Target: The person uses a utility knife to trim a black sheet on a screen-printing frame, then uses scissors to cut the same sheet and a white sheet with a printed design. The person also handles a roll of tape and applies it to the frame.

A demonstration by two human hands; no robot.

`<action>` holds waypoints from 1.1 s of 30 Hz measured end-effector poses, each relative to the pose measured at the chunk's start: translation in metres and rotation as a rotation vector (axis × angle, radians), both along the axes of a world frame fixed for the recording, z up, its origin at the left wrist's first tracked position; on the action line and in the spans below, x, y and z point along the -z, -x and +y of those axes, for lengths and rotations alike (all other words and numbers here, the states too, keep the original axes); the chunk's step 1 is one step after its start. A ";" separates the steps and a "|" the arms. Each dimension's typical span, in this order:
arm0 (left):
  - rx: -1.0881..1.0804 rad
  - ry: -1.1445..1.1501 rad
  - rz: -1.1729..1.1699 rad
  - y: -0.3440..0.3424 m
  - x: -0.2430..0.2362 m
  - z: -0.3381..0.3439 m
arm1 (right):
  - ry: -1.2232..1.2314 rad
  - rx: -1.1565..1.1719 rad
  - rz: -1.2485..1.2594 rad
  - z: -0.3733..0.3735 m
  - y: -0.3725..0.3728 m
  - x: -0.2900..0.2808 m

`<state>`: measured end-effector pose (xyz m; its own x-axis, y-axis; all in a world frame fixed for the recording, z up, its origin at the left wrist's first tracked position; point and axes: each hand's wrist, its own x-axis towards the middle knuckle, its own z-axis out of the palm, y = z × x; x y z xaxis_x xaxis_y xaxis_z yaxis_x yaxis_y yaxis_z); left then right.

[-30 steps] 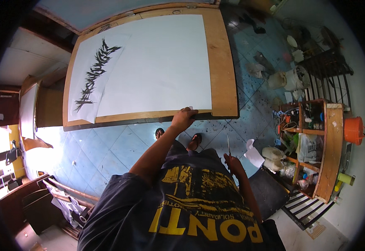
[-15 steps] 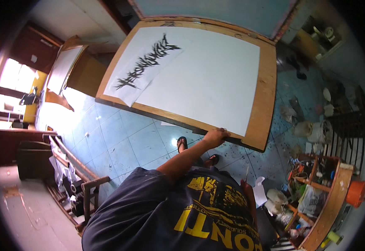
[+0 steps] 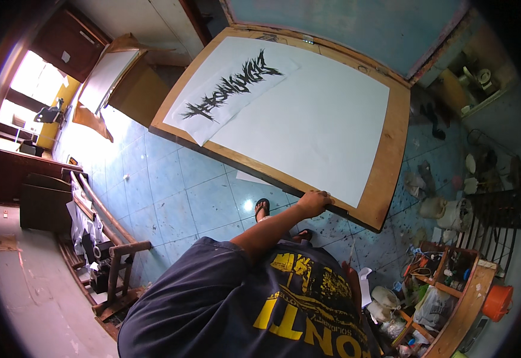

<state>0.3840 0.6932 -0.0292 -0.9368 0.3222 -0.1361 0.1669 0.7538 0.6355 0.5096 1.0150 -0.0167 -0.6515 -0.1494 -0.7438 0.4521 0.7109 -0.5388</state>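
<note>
My left hand (image 3: 313, 203) grips the near edge of a wooden board (image 3: 390, 161) with a large white paper sheet (image 3: 320, 131) on it. A smaller sheet (image 3: 206, 130) with black jagged lettering lies over that paper's left side. My right hand (image 3: 350, 274) hangs low behind the dark shirt (image 3: 284, 292), mostly hidden, with a thin upright tool (image 3: 352, 250) in it, too small to identify.
Leaning panels (image 3: 126, 89) stand at upper left. A wooden rail stand (image 3: 123, 250) holds loose papers at lower left. At right are a cluttered wooden shelf (image 3: 460, 304), an orange bucket (image 3: 497, 301) and bags. Sandalled feet (image 3: 262, 209) are on blue tiles (image 3: 194, 209).
The view has swung, so the board appears shifted right and tilted clockwise. My left hand stays on its edge, appearing farther right and lower. My right hand has become more hidden by the shirt.
</note>
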 end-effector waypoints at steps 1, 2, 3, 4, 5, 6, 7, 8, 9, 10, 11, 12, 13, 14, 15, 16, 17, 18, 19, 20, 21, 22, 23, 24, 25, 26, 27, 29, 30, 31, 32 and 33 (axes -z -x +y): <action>0.001 -0.003 0.011 0.000 0.000 0.000 | 0.003 -0.020 0.012 0.002 -0.002 0.005; -0.003 0.002 0.002 0.001 0.001 0.000 | -0.005 -0.039 0.015 0.004 -0.003 0.011; -0.001 0.009 -0.006 0.002 -0.001 0.000 | -0.012 -0.053 0.021 0.005 -0.004 0.015; 0.000 0.016 -0.013 0.004 -0.002 0.001 | -0.019 -0.068 0.026 0.006 -0.005 0.019; 0.002 0.012 -0.004 0.005 -0.003 0.000 | -0.006 -0.030 0.029 0.007 -0.008 0.023; -0.001 0.009 0.003 0.004 -0.002 -0.001 | 0.008 0.004 0.029 0.006 -0.010 0.025; -0.003 0.006 0.010 0.004 -0.002 -0.002 | 0.022 0.038 0.030 0.006 -0.012 0.027; -0.011 -0.002 0.027 0.003 -0.001 -0.002 | 0.006 0.028 0.088 0.007 -0.014 0.028; -0.020 -0.006 0.045 0.002 0.001 -0.004 | -0.006 0.016 0.146 0.005 -0.015 0.028; -0.031 -0.011 0.063 0.001 0.003 -0.006 | -0.019 0.004 0.205 0.002 -0.016 0.026; -0.025 -0.001 0.052 0.001 0.004 -0.005 | -0.040 -0.024 0.144 0.006 -0.015 0.032; 0.000 0.007 0.037 0.005 0.001 -0.001 | -0.062 -0.034 0.080 0.016 -0.018 0.047; 0.010 0.015 0.021 0.006 -0.002 0.000 | -0.084 -0.057 0.015 0.018 -0.017 0.052; 0.015 0.019 0.013 0.007 -0.004 -0.001 | -0.080 -0.064 0.047 0.019 -0.018 0.058; 0.009 0.021 0.004 0.006 -0.005 -0.003 | -0.077 -0.082 0.079 0.015 -0.017 0.052; 0.004 0.023 -0.006 0.005 -0.006 -0.005 | -0.074 -0.098 0.111 0.012 -0.016 0.047; -0.001 0.023 0.004 0.004 -0.005 -0.007 | -0.048 -0.106 0.116 0.010 -0.013 0.042; -0.005 0.021 0.016 0.003 -0.004 -0.008 | -0.024 -0.113 0.121 0.007 -0.008 0.031; -0.008 0.019 0.027 0.003 -0.002 -0.010 | -0.013 -0.116 0.131 0.007 -0.007 0.031; -0.011 0.018 0.025 0.002 0.000 -0.011 | -0.002 -0.119 0.140 0.006 -0.005 0.029; -0.009 0.014 0.026 0.003 0.000 -0.010 | -0.007 -0.114 0.156 0.008 -0.006 0.035; -0.008 0.011 0.026 0.003 0.000 -0.010 | -0.012 -0.109 0.172 0.010 -0.007 0.040; -0.015 0.014 0.036 0.002 -0.001 -0.010 | 0.010 -0.098 0.181 0.013 -0.008 0.044; -0.023 0.017 0.044 0.002 -0.001 -0.010 | 0.033 -0.087 0.188 0.014 -0.008 0.046; -0.030 0.020 0.053 0.001 -0.002 -0.011 | 0.056 -0.076 0.196 0.015 -0.009 0.048; -0.040 0.021 0.032 0.001 -0.003 -0.011 | 0.053 -0.051 0.167 0.016 -0.008 0.051; -0.048 0.020 0.011 0.002 -0.007 -0.010 | 0.049 -0.025 0.139 0.016 -0.008 0.053; -0.037 0.022 -0.005 0.003 -0.010 -0.010 | 0.046 0.014 0.088 0.020 -0.008 0.055; -0.026 0.029 -0.001 0.003 -0.008 -0.013 | 0.051 0.019 0.065 0.016 -0.005 0.048; -0.013 0.034 0.003 0.004 -0.006 -0.015 | 0.048 0.023 0.061 0.012 -0.003 0.041; -0.014 0.034 0.007 0.004 -0.004 -0.016 | 0.046 0.026 0.057 0.007 -0.001 0.033; -0.015 0.032 0.012 0.004 -0.003 -0.016 | 0.036 0.027 0.073 0.004 -0.001 0.029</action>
